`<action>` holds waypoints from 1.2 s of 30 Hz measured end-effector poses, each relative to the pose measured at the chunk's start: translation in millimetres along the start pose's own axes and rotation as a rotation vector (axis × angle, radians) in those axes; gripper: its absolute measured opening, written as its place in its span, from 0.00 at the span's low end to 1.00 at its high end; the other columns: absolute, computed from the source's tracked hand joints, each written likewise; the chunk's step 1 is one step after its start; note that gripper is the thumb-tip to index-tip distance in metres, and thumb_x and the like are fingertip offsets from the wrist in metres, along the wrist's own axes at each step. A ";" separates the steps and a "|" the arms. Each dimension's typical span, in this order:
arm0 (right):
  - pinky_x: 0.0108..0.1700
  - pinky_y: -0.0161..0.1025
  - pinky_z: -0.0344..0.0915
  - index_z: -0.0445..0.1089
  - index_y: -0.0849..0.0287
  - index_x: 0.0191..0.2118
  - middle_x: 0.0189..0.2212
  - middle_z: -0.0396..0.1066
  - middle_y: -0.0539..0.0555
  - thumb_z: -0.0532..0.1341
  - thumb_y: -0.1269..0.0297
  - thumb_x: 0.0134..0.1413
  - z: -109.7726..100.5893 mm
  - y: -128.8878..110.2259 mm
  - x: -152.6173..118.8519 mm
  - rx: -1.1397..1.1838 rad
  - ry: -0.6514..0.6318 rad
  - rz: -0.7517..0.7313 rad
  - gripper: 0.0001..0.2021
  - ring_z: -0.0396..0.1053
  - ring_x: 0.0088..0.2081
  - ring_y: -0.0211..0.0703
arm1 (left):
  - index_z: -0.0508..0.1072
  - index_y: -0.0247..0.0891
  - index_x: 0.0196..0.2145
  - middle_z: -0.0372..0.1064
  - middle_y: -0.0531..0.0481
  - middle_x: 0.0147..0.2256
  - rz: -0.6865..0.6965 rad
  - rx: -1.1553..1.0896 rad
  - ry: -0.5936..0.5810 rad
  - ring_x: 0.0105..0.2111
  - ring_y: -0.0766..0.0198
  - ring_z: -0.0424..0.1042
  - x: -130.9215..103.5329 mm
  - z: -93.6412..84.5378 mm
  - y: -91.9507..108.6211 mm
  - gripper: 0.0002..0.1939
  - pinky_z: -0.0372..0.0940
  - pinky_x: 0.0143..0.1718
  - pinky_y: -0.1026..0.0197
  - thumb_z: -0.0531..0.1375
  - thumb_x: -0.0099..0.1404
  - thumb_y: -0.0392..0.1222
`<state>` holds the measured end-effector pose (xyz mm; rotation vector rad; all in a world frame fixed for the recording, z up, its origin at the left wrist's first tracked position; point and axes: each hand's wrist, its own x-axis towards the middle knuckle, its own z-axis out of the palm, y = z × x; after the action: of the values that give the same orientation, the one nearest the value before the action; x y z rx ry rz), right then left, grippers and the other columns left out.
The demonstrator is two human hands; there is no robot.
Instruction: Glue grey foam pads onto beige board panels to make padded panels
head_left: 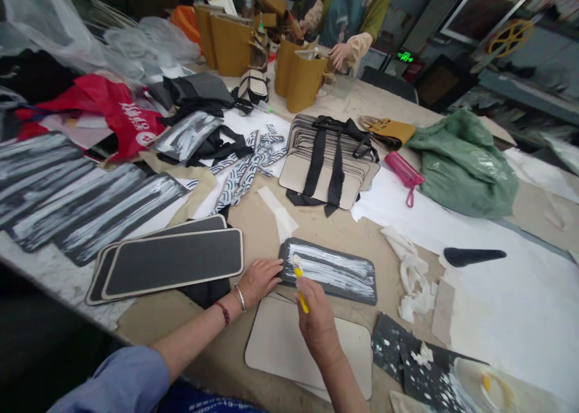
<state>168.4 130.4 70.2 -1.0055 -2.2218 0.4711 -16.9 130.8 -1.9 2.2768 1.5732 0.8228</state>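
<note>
We're mid-coat, ctr frame: R hand (316, 319) grips yellow brush (298, 272) on white-streaked panel (337, 273); L hand (259, 281), open, touches panel edge. Prob. needs even pressure, steady L.

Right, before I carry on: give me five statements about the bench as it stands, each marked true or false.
1. The right hand holds a yellow-handled brush. True.
2. The left hand is well away from the streaked dark panel. False: its fingertips are at the panel's left end.
3. Black straps lie across the stack of beige boards. True.
4. The pink pouch lies on top of the green bag. False: it lies beside the bag.
5. The streaks on the panel under the brush are white. True.
</note>
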 end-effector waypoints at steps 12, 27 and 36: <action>0.43 0.43 0.66 0.64 0.59 0.41 0.37 0.69 0.57 0.50 0.66 0.59 -13.2 1.6 -9.1 0.173 0.182 0.367 0.09 0.68 0.40 0.43 | 0.68 0.36 0.41 0.69 0.44 0.44 0.059 0.000 0.071 0.43 0.62 0.68 -0.9 2.1 -4.3 0.10 0.63 0.44 0.56 0.55 0.61 0.39; 0.37 0.44 0.67 0.66 0.63 0.38 0.31 0.70 0.58 0.50 0.49 0.56 -114.2 102.6 -53.3 -0.285 0.524 0.615 0.20 0.69 0.34 0.46 | 0.69 0.40 0.41 0.70 0.45 0.43 0.090 0.051 0.084 0.41 0.60 0.70 0.5 -1.2 -2.4 0.11 0.66 0.42 0.55 0.53 0.62 0.44; 0.43 0.42 0.66 0.64 0.59 0.41 0.35 0.68 0.56 0.50 0.66 0.59 -91.0 65.7 -35.7 -0.202 0.414 0.351 0.09 0.67 0.39 0.42 | 0.69 0.41 0.42 0.70 0.46 0.43 0.091 0.042 0.064 0.41 0.59 0.70 -1.1 2.7 -7.6 0.12 0.67 0.42 0.55 0.54 0.61 0.44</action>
<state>283.4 150.4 85.5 -1.4647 -1.7529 0.1645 -21.5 133.1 -8.2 2.3902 1.5370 0.9017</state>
